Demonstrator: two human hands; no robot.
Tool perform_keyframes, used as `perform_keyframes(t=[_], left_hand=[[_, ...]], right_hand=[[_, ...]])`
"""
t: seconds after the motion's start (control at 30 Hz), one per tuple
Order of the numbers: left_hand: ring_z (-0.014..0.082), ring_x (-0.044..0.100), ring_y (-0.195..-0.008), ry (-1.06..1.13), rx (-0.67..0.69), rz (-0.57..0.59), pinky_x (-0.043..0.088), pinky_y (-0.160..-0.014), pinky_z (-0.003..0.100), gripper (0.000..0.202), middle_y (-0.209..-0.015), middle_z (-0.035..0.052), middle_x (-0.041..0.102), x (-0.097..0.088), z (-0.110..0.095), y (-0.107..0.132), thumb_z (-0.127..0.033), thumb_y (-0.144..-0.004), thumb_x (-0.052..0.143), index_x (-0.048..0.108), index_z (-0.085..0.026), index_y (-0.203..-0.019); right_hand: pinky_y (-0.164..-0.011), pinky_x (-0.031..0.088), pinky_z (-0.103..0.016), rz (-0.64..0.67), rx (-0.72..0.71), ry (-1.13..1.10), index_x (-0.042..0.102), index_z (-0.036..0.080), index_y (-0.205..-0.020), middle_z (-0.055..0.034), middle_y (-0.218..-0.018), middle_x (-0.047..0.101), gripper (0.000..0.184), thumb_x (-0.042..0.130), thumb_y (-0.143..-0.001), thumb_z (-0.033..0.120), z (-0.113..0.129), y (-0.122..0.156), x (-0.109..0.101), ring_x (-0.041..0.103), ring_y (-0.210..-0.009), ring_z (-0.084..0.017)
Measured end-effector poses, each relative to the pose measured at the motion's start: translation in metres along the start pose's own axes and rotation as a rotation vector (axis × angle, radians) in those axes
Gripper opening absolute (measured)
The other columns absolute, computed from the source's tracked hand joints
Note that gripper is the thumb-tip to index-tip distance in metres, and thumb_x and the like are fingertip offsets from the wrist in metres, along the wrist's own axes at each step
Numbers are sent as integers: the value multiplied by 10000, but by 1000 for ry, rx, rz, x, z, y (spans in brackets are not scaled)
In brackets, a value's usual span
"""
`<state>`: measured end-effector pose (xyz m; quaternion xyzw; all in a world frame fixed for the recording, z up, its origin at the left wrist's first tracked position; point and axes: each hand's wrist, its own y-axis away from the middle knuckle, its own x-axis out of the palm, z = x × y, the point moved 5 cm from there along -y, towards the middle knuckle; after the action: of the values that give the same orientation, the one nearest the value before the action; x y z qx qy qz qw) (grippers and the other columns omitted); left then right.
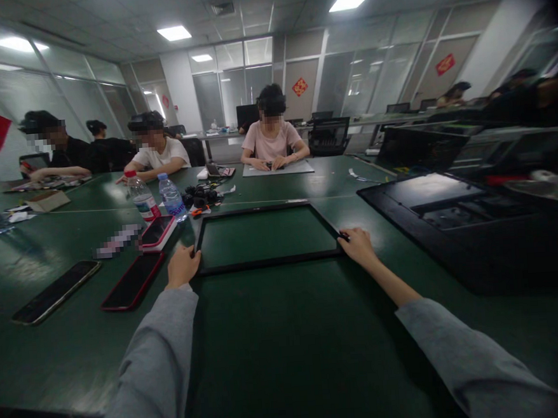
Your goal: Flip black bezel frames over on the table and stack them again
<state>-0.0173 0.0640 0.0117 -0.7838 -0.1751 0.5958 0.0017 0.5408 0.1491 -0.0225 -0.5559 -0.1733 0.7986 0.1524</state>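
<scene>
I get a dim, murky feed. Light comes only from the ceiling panels [174, 33], which blow out white. There's a soft sheen on the green table [289, 348] and shadows are weak. The black frame [268, 261] barely separates from it. The right edge vignettes to black, corners stretch fisheye-style, and everything distant is soft and noisy.

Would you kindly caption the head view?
Left hand and right hand hold near corners of a black frame on a green table.
</scene>
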Motion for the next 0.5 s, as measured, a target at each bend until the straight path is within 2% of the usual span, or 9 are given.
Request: perform_keyframes(t=[0.5], left_hand=[[293, 646, -1041, 32, -9, 3, 500, -816, 357, 428, -1187, 140, 657, -2, 0, 1, -460, -944, 469, 724, -231, -1201]], right_hand=[[-1022, 423, -449, 10, 8, 5, 703, 105, -1165, -175, -1069, 675, 374, 530, -877, 270, 0, 1, 0, 590, -1074, -305]])
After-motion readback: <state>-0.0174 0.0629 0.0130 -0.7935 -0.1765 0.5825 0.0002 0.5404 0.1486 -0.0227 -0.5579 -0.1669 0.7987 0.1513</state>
